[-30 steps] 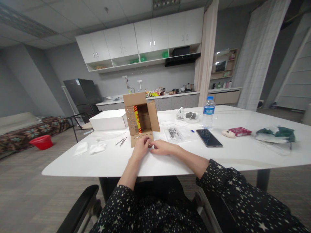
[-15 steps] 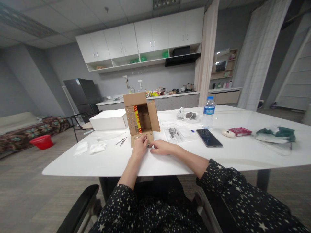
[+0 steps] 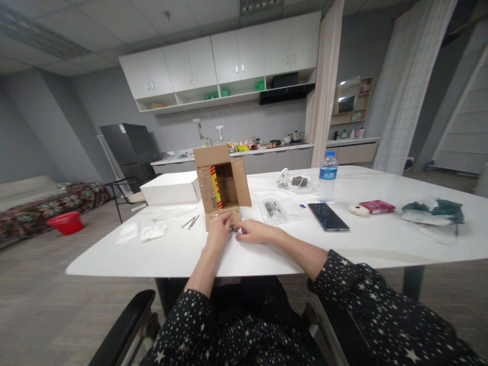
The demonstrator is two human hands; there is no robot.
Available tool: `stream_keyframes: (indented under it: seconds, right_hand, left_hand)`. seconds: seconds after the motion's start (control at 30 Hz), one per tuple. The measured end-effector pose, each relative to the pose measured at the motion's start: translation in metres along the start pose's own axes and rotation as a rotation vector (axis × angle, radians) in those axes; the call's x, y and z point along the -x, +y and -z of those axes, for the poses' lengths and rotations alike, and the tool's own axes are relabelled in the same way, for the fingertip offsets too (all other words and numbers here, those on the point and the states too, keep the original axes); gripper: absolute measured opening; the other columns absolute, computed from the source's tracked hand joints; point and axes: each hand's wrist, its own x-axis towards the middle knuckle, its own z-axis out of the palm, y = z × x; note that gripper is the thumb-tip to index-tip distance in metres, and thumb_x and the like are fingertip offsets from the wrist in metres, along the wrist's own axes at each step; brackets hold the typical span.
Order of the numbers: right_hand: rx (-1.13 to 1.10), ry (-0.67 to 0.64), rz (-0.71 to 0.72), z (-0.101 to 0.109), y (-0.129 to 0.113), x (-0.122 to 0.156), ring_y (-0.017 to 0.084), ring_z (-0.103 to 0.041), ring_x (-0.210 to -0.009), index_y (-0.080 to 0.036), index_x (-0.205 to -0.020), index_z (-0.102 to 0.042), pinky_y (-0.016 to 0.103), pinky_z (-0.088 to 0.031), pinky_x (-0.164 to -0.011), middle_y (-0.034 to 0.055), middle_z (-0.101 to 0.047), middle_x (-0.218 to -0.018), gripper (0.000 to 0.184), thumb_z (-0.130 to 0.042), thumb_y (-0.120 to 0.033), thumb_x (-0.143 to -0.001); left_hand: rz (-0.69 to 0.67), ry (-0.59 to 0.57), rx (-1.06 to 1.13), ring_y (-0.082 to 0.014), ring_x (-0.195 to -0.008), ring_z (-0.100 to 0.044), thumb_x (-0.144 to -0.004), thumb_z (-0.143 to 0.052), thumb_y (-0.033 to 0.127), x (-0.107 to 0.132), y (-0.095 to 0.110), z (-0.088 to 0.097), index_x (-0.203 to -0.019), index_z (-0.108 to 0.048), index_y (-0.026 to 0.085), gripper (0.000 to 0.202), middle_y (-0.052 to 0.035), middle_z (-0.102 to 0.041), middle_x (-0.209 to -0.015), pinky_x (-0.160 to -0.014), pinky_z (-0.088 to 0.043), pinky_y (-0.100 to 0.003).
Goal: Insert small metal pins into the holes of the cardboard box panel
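Note:
An open brown cardboard box (image 3: pixel 223 183) stands on the white table (image 3: pixel 183 254), its front flap lying flat and dotted with small metal pieces. My left hand (image 3: pixel 218 232) rests on that flap, fingers curled on one of the pieces. My right hand (image 3: pixel 253 232) lies beside it on the table, fingers bent and pinched close to the left fingertips; what they hold is too small to make out. Both forearms are bare, with star-patterned sleeves pushed up.
A white box (image 3: pixel 171 188) sits left of the cardboard box, with thin metal rods (image 3: pixel 190 222) and white cloths (image 3: pixel 152 233) nearby. A plastic bag of parts (image 3: pixel 272 209), a phone (image 3: pixel 328 216), a water bottle (image 3: pixel 327 177), a red pack (image 3: pixel 376 206) and a green bag (image 3: pixel 432 211) lie to the right.
My left hand's fingers have shifted slightly up along the flap; the right hand has stayed put.

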Motion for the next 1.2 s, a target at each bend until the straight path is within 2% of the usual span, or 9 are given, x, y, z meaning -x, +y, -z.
stream_keyframes:
  seconds: [0.33, 0.5, 0.77, 0.93, 1.2]
  right_hand:
    - [0.000, 0.000, -0.011, 0.0006, -0.0021, 0.0008, 0.019, -0.061, -0.077, -0.014, -0.111, -0.067, 0.025, -0.040, -0.066, 0.0083, -0.070, -0.086, 0.033, -0.056, -0.025, -0.082]
    - [0.000, 0.006, -0.019, -0.0010, -0.0003, -0.0001, 0.019, -0.061, -0.075, -0.014, -0.111, -0.067, 0.025, -0.040, -0.065, 0.0082, -0.070, -0.085, 0.034, -0.056, -0.025, -0.082]
    - [0.002, 0.012, 0.008, -0.0016, 0.0009, -0.0002, 0.020, -0.062, -0.077, -0.014, -0.110, -0.067, 0.026, -0.041, -0.068, 0.0090, -0.070, -0.086, 0.034, -0.054, -0.026, -0.081]
    - [-0.001, 0.014, -0.001, -0.0016, 0.0000, -0.0003, 0.020, -0.061, -0.078, -0.013, -0.111, -0.067, 0.026, -0.040, -0.067, 0.0090, -0.070, -0.087, 0.035, -0.055, -0.025, -0.080]
    - [-0.001, 0.007, -0.009, -0.0005, -0.0006, 0.0002, 0.020, -0.062, -0.078, -0.013, -0.112, -0.066, 0.026, -0.041, -0.069, 0.0094, -0.070, -0.087, 0.034, -0.055, -0.026, -0.081]
  left_hand:
    - [-0.037, 0.021, -0.037, -0.0234, -0.094, -0.068, -0.086, -0.050, 0.022, 0.0003, 0.0016, -0.0010, -0.108, -0.071, 0.016, 0.031, -0.0107, -0.074, -0.101, -0.087, -0.051, -0.037]
    - [-0.034, 0.008, -0.052, -0.0246, -0.095, -0.067, -0.087, -0.050, 0.022, -0.0001, 0.0035, -0.0001, -0.109, -0.071, 0.015, 0.031, -0.0126, -0.073, -0.104, -0.088, -0.051, -0.038]
    - [-0.031, -0.007, -0.052, -0.0220, -0.087, -0.068, -0.085, -0.050, 0.017, 0.0005, 0.0014, -0.0011, -0.113, -0.069, 0.015, 0.034, -0.0113, -0.074, -0.096, -0.084, -0.052, -0.036]
    - [-0.052, -0.033, -0.055, -0.0190, -0.076, -0.066, -0.083, -0.050, 0.015, -0.0002, -0.0029, -0.0023, -0.116, -0.067, 0.016, 0.038, -0.0086, -0.073, -0.086, -0.078, -0.051, -0.033]
    - [-0.042, -0.077, -0.064, -0.0165, -0.069, -0.062, -0.079, -0.049, 0.011, -0.0004, -0.0052, -0.0022, -0.120, -0.063, 0.017, 0.044, -0.0033, -0.069, -0.072, -0.074, -0.048, -0.029]
